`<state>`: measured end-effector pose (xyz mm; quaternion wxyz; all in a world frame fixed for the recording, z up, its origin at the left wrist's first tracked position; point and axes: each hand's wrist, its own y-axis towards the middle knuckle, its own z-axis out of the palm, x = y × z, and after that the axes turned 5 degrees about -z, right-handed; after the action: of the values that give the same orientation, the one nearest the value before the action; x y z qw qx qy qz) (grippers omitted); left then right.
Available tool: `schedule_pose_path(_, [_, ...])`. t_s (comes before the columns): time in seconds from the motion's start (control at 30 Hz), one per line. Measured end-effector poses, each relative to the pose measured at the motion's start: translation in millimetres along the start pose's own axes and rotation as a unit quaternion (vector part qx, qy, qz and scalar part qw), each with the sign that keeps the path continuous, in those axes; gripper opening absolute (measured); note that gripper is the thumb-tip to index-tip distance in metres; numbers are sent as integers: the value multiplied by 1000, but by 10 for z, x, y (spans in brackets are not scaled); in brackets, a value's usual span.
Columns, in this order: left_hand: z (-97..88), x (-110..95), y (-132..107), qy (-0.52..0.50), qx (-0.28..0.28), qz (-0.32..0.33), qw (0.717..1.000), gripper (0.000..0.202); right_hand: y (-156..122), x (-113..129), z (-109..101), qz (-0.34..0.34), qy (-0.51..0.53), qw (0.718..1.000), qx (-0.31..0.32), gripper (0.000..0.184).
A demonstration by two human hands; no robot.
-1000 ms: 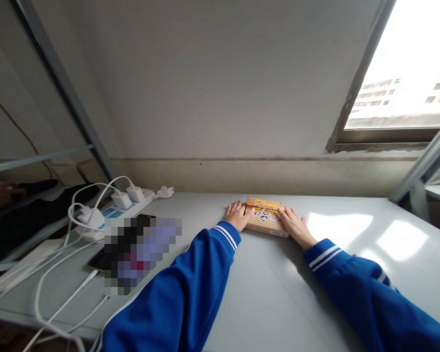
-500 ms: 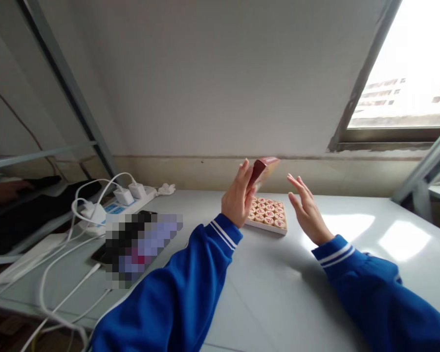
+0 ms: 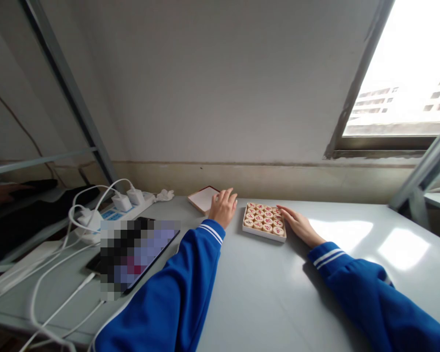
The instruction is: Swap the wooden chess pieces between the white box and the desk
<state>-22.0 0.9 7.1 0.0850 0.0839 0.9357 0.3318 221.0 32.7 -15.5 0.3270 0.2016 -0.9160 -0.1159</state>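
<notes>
Box (image 3: 264,235) open on table (image 3: 264,288), lid (image 3: 202,199) laid aside.
Left hand (image 3: 223,209) down on the lid's right edge, fingers loosely bent and spread, resting rather than clasping. Right hand (image 3: 297,225) flat and open at the box's right side, fingertips touching its rim, holding nothing. Box between the hands, near the wall, full of round pieces (image 3: 258,218) in rows; lid just left of it, white inside up. Power strip (image 3: 121,208) farther left.
</notes>
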Motion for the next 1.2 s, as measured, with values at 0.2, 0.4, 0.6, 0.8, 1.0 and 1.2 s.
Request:
schedule_pose_path(0.2, [282, -272, 88, -304, 86, -163, 935, 33, -6, 53, 21, -32, 33, 999, 27, 43])
schedule_pose_path(0.4, [356, -168, -1, -418, 130, -255, 862, 30, -64, 154, -33, -41, 74, 995, 52, 40])
schedule_pose_path(0.6, [235, -179, -31, -395, 142, -218, 881, 23, -73, 155, -63, -67, 68, 995, 17, 37])
schedule_pose_path(0.8, [252, -173, -28, -403, 145, -221, 876, 23, -71, 168, -54, -97, 64, 992, -41, 36])
schedule_pose_path(1.0, [198, -193, -32, -359, 136, -234, 893, 18, -66, 226, -76, -106, 102, 985, -87, 36])
schedule_pose_path(1.2, [147, -198, -49, -246, 119, -245, 930, 11, -16, -48, -195, -19, 87, 988, -125, 35])
